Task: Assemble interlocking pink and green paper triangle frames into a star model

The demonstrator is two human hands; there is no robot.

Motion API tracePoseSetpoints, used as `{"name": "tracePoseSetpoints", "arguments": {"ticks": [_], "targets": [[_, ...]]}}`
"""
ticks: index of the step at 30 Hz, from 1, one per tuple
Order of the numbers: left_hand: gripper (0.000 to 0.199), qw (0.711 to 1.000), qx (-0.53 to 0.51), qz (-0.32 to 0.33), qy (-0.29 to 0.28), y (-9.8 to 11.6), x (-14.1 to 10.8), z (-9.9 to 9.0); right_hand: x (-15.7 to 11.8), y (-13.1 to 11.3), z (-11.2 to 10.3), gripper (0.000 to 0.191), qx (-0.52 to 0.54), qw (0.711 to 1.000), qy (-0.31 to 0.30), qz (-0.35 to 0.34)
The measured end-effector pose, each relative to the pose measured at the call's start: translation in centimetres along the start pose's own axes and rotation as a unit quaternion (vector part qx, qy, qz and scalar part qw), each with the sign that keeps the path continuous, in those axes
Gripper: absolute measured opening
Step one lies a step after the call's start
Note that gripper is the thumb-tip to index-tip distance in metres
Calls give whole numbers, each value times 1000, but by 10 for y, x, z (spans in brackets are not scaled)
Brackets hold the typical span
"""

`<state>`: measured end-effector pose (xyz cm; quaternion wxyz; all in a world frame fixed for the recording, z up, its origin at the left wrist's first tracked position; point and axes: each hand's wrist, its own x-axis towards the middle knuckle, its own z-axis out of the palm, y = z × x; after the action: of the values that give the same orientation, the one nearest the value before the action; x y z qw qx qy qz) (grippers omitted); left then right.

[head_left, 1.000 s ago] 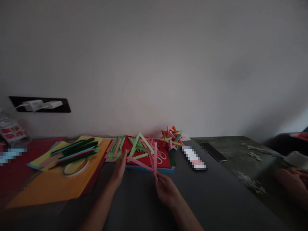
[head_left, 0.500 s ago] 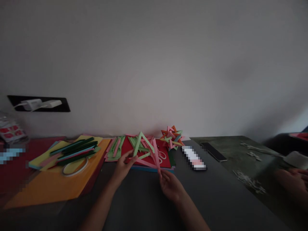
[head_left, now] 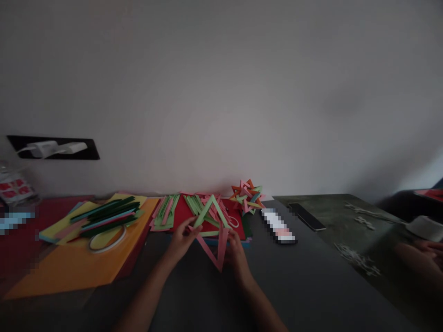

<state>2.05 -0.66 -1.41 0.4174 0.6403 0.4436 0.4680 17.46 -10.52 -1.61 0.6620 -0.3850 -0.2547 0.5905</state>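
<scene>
Left grip (head_left: 183,240): thumb and fingers pinch the left corner of a green triangle (head_left: 205,213), where a pink strip (head_left: 206,249) meets it.
Right grip (head_left: 237,249): fingers curl at the triangle's right corner, against the pink strip's upright arm; partly hidden, so I cannot tell whether they pinch.
Folded paper: between both grips, raised toward the viewer, the pink V pointing down; probably very light, stiff along its length, easily creased, best held at overlapping corners.
Forearms: both reach up from below and slant inward, wrists low, grips facing each other.
Beyond the grips: red sheet (head_left: 180,205) with loose strips; a multicoloured star (head_left: 246,197) past the right grip.
Left of the grips: dark green strips (head_left: 107,213) over an orange sheet (head_left: 69,269).
Right of the grips: bright phone (head_left: 278,226) on the counter (head_left: 284,276).
</scene>
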Motion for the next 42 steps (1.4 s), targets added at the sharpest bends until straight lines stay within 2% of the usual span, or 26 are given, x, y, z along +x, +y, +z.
{"name": "tracePoseSetpoints", "arguments": {"ticks": [3,6,9,13,18,21,25,29,33,38,42], "targets": [[49,1000,-6,28,7,1,0,2,-1,5,5,44,-109,987,1,-121],[51,999,-1,42,-6,1,-3,5,2,16,9,29,-176,974,41,-135],[52,998,16,47,-30,1,-7,9,9,27,7,25,-223,958,71,-164],[49,997,26,50,-47,4,-11,10,15,32,1,17,-273,933,66,-226],[41,998,44,45,-10,1,-7,8,18,31,-5,22,-277,930,78,-227],[39,997,52,59,1,-2,-5,8,19,32,-8,24,-262,935,99,-217],[40,996,67,62,8,-4,-4,8,20,34,-9,21,-279,928,119,-217],[37,994,84,69,-3,-4,-5,9,20,32,-7,19,-280,926,125,-219],[31,986,121,115,-9,-6,-4,7,20,29,-8,19,-298,919,115,-230],[30,977,153,146,-20,-10,-3,4,21,28,-12,21,-319,909,138,-229],[27,973,140,167,-71,-7,-5,4,23,29,-13,23,-334,902,134,-240]]}}
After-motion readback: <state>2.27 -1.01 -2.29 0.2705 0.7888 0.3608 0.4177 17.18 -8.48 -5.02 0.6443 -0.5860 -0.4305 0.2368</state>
